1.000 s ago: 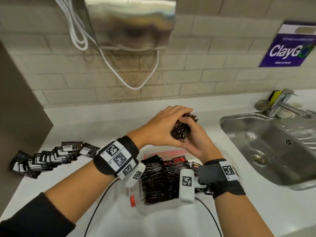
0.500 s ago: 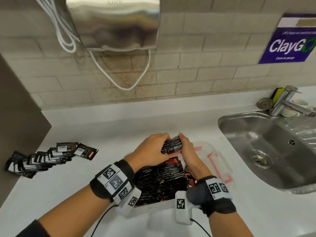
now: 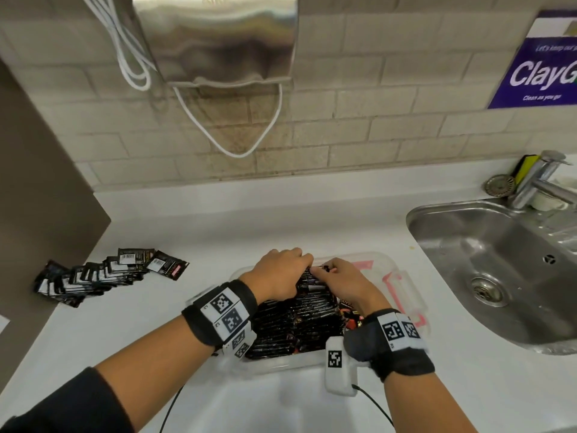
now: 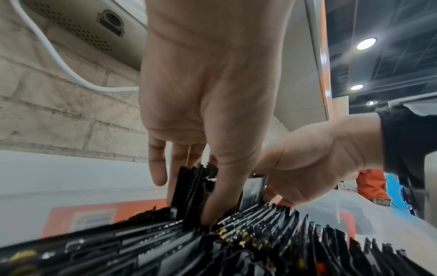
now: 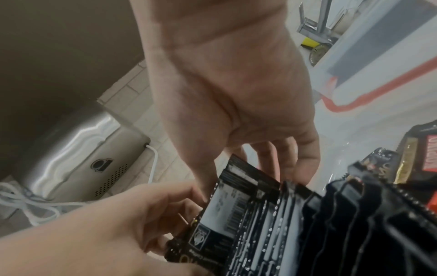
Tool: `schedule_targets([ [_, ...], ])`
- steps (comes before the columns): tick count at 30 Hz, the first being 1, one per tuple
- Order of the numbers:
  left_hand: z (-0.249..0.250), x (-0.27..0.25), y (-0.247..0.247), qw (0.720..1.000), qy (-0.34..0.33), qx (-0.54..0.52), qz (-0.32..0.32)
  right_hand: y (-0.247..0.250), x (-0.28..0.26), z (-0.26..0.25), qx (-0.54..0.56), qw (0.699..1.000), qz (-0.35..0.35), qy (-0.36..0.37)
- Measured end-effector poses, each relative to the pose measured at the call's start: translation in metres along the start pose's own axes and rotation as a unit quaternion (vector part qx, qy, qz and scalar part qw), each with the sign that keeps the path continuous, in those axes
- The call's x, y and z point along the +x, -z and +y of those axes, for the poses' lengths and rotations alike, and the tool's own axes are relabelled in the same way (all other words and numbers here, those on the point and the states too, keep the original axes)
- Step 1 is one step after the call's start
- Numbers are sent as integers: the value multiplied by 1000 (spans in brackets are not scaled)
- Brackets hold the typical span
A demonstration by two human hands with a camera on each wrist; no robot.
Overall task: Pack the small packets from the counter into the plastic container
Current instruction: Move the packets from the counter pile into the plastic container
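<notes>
A clear plastic container with red-pink trim sits on the white counter, packed with a row of black packets standing on edge. At the far end of that row, both hands hold a small stack of black packets down among the others. My left hand pinches the stack between thumb and fingers. My right hand grips its other side, fingers behind the packets. More black packets lie in an overlapping line on the counter at the left.
A steel sink with a tap lies to the right. A steel hand dryer with a white cable hangs on the tiled wall. A brown panel borders the counter's left side.
Both hands have lowered the stack of packets from above the container down into the far end of the packed row.
</notes>
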State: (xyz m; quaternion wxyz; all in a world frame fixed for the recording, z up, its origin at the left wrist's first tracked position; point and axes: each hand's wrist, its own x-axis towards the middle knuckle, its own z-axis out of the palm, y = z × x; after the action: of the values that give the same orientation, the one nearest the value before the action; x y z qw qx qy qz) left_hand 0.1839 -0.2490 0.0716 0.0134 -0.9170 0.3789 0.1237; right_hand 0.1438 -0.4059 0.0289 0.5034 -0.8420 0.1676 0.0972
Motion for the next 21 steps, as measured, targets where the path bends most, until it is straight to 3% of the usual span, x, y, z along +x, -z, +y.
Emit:
schedule_targets([
  [4, -1, 3, 4, 1000, -14, 24, -12, 2, 0, 1, -22, 1000, 7, -8],
  [9, -10, 6, 14, 995, -13, -67, -69, 3, 0, 3, -25, 999, 7, -19],
  [13, -23, 3, 19, 993, -39, -96, -49, 7, 0, 3, -17, 1000, 14, -22],
  [21, -18, 0, 1, 993, -19, -120, -8, 6, -1, 5, -42, 999, -1, -5],
])
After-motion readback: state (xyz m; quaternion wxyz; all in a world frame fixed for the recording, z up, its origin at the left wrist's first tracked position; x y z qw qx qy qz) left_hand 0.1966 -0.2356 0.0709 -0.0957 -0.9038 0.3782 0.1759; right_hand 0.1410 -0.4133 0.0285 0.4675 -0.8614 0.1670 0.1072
